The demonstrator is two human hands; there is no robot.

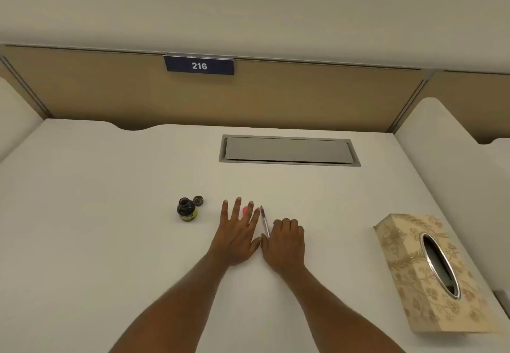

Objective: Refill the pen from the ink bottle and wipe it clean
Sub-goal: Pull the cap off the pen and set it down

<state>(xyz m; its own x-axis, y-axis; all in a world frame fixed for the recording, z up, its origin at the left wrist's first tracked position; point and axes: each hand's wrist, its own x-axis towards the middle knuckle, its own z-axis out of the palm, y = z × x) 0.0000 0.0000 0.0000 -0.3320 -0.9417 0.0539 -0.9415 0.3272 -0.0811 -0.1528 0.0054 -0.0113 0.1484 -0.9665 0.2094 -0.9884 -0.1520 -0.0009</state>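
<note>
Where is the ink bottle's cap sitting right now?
Head view, left of centre: the cap lies on the desk just behind and to the right of the open ink bottle, with the left hand further right.

White table (110,214), grey hatch (288,150) set flush near back. On it: open ink bottle (186,210), cap (198,200) just beside; pen (265,221) between left hand (237,238) and right hand (285,242); pink piece (244,211) under left hand's spread fingers; patterned tissue box (414,269) near right edge.

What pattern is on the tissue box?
The tissue box is cream with faded floral print; head view.
</note>
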